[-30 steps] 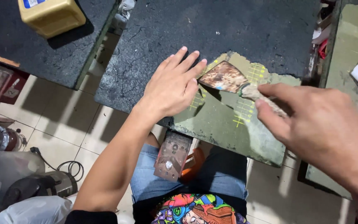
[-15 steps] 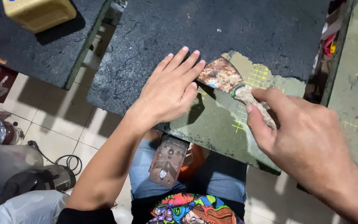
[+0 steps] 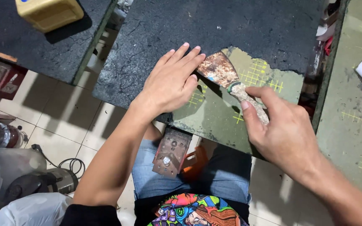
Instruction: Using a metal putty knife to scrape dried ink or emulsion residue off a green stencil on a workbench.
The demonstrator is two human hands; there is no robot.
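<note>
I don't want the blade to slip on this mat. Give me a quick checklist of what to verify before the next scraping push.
1. Right hand gripping the scraper handle: ok.
2. Rusty blade tip at the edge of the black coating: ok.
3. Left hand flat, pressing the coating: ok.
4. Left fingertips clear of the blade: not ok, they are right beside it.
5. Blade sharpness: cannot tell.
6. Green mat bare behind the blade: ok.
</note>
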